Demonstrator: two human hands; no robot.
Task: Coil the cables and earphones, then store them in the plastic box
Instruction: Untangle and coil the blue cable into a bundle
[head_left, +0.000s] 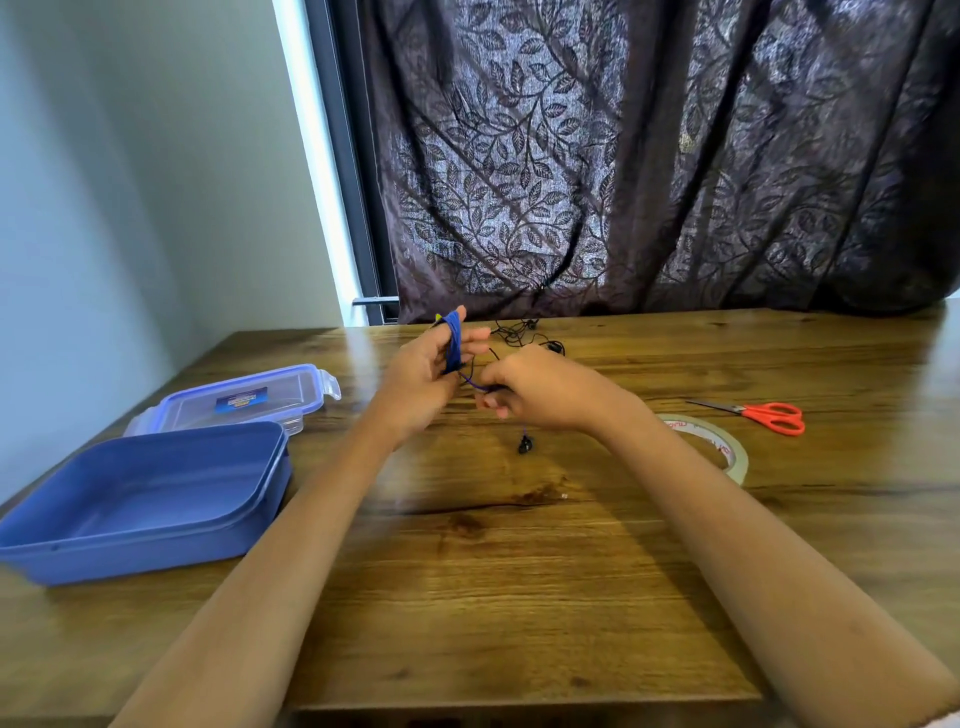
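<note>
Single head-worn camera looking forward and down, close over the wooden table (519, 571), facing the far curtain (649, 156).

Blue earphone cable (453, 342): wound in loops, upright above the table; one free strand trails down to a dark earbud (524, 444).
Black earphones (522, 332): loose tangle at table's far edge.
Plastic box (156, 540): blue, open, left on table.
Lid (244, 397): clear, behind box.

Bare table (519, 597) lies between the open plastic box (145, 499) and tape roll (722, 447).
</note>
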